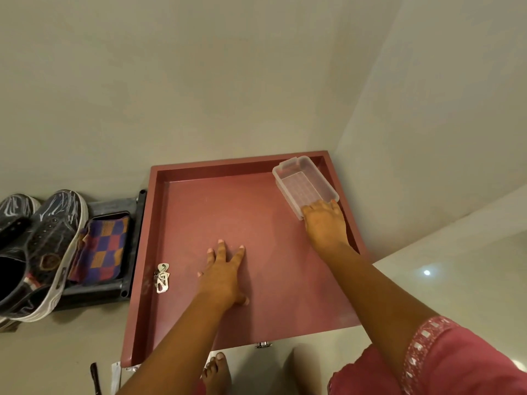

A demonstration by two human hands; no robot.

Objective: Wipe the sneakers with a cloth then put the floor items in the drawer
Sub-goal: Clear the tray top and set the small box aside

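where walls meet, drawer (148,252) open.

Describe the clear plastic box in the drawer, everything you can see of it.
The box is a small rectangular tub of clear, frosted-looking plastic with a flanged rim and no lid. It looks empty. It sits upright in the far right corner of the red drawer, angled to the walls. The right hand grips its near end.

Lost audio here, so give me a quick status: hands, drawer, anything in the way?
Left hand flat on drawer floor, holding nothing. Right hand on clear box in back corner. Keys inside. Nothing blocking.
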